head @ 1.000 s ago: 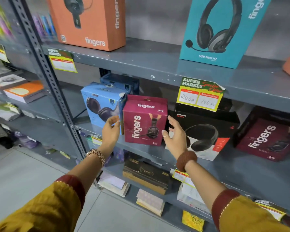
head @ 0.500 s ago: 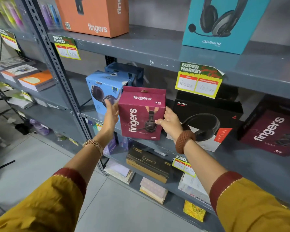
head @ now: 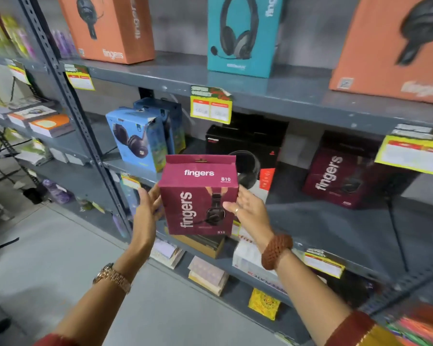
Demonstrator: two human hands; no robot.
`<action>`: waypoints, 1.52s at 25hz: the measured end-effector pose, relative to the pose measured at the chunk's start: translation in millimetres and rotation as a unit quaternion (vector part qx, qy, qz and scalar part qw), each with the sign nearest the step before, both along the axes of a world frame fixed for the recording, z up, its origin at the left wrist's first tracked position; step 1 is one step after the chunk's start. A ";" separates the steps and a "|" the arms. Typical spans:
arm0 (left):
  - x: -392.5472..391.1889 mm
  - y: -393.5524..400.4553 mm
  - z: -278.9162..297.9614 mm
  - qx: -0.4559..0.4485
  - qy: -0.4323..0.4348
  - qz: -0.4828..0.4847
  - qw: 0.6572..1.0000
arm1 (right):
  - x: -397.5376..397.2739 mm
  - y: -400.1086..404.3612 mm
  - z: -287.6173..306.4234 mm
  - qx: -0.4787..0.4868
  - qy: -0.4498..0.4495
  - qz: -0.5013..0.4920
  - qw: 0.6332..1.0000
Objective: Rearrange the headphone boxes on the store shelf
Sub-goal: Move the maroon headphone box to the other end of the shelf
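Note:
A magenta "fingers" headphone box is held upright in the air in front of the middle shelf. My left hand presses its left side and my right hand presses its right side. Behind it on the middle shelf stand a light blue headphone box, a black headphone box and a dark maroon "fingers" box. On the upper shelf stand an orange box, a teal box and another orange box.
Yellow price tags hang from the shelf edges. A slotted grey upright divides this unit from shelves of books to the left. Lower shelves hold flat boxes and packets. Grey floor lies below left.
The magenta box has come off the middle shelf, held between both hands, and now sits lower and nearer to me. The camera has swung right, showing more of the upper shelf.

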State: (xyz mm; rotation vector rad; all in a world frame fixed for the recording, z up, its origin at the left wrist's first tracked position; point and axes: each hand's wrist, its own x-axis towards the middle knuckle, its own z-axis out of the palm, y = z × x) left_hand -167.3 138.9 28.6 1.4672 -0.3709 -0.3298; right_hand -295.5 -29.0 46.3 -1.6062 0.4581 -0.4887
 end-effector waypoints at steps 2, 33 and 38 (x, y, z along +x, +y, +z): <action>-40.0 -25.9 -0.5 0.003 -0.004 -0.028 1.000 | -48.7 -20.4 -3.6 -0.007 -0.008 -0.031 0.999; -146.8 -296.3 -15.8 -0.035 0.083 -0.274 0.958 | -201.7 -206.1 -36.3 0.001 -0.004 -0.332 0.943; -144.5 -296.6 -16.5 -0.027 0.077 -0.287 0.955 | -198.5 -210.8 -40.0 0.010 -0.007 -0.343 0.939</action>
